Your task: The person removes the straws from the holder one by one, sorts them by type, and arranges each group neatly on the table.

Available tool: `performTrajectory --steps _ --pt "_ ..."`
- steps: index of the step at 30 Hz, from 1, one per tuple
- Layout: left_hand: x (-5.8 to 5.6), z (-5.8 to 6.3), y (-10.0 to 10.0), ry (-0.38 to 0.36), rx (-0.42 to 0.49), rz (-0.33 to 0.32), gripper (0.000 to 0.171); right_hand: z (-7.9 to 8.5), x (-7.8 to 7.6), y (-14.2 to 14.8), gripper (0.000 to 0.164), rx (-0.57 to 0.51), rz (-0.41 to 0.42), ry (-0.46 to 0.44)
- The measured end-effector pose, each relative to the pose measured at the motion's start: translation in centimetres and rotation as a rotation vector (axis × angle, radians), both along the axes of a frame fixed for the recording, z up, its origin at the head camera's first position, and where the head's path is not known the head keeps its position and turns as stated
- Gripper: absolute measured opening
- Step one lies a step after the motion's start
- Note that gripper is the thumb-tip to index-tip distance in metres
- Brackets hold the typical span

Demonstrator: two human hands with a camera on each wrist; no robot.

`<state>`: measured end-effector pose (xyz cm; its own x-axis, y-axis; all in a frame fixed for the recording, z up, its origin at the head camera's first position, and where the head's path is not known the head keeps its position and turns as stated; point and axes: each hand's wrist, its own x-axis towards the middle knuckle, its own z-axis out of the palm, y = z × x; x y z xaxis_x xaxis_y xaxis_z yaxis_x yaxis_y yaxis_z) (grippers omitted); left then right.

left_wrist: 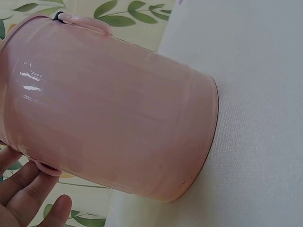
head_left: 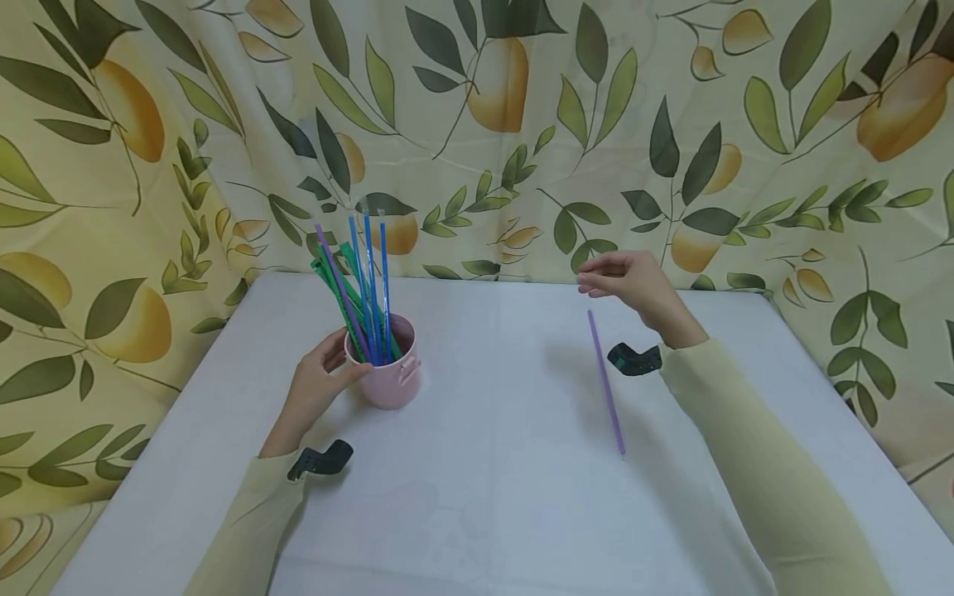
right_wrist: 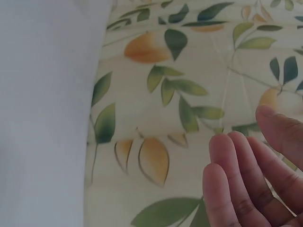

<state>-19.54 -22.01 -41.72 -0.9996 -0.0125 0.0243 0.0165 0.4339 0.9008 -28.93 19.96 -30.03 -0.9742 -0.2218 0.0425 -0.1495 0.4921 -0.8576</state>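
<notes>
In the head view my left hand (head_left: 316, 382) grips a pink cup (head_left: 391, 385) at its left side, the thumb at the front rim. The cup stands upright on the table and holds several thin straw-like sticks: blue sticks (head_left: 370, 290), green sticks (head_left: 335, 285) and a purple one. In the left wrist view, my fingers (left_wrist: 28, 194) are close by a small lug low on the cup's side. My right hand (head_left: 633, 285) is raised at the table's far edge, fingers relaxed and nothing seen between them. Just below it, a purple stick (head_left: 607, 382) lies on the table.
A white cloth covers the table (head_left: 462, 488). Behind it hangs a curtain (head_left: 522, 207) printed with leaves and fruit. Each wrist wears a small dark camera, the left camera (head_left: 322, 459) and the right camera (head_left: 633, 359).
</notes>
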Motion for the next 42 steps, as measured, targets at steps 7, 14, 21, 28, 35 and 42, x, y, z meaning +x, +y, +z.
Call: performTrajectory --steps 7,14,21,28,35,42 --pt "0.1 0.1 0.1 -0.005 0.003 0.001 0.073 0.7 -0.3 -3.6 0.032 -0.054 0.011 0.021" --pt "0.0 0.0 0.0 0.004 0.007 -0.004 0.073 1.4 -0.6 -6.6 0.029 -0.067 0.06 0.033" --pt "-0.1 0.0 -0.1 0.017 0.0 -0.004 0.073 1.7 -0.8 -9.5 0.026 -0.149 0.135 0.053" --pt "-0.2 0.0 -0.1 0.018 -0.009 -0.007 0.074 1.3 -1.2 -12.6 0.023 -0.209 0.176 0.017" --pt "-0.3 -0.1 -0.1 0.013 -0.012 -0.005 0.074 0.6 -1.4 -14.9 0.023 -0.237 0.202 0.01" --pt "-0.2 -0.2 -0.2 0.0 -0.012 0.0 0.075 -0.5 -2.0 -16.5 0.022 -0.245 0.211 0.003"
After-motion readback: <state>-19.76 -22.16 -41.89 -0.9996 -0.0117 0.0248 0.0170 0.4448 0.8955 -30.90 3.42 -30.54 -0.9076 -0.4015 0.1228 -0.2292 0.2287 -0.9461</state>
